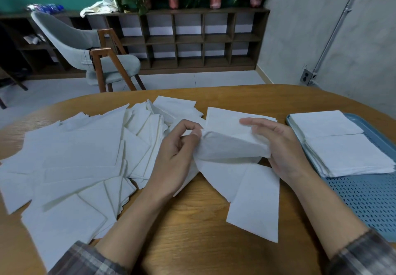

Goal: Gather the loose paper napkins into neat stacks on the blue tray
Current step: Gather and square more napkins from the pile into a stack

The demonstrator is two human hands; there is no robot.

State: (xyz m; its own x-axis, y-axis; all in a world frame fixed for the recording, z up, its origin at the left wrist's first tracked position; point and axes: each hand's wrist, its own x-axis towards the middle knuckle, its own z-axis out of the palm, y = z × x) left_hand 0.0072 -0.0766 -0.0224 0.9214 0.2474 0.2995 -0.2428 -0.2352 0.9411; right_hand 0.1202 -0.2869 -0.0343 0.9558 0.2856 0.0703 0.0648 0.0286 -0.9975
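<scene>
Curled fingers (189,126) and thumb of the left hand (177,152) pinch one end of a small bundle of white napkins (229,144). The right hand (280,148) holds the other end, its fingers (259,123) pressed together and stretched along the bundle's far side; its thumb is hidden. The bundle sits just left of the blue tray (368,202), above the wooden table (192,242). Two neat napkin stacks (347,155) lie touching at the tray's far end. Further left of the tray sprawls a wide heap of loose napkins (75,163). Well beyond the tray, to its left, stand a grey chair (70,45) and a dark shelf unit (188,39).
</scene>
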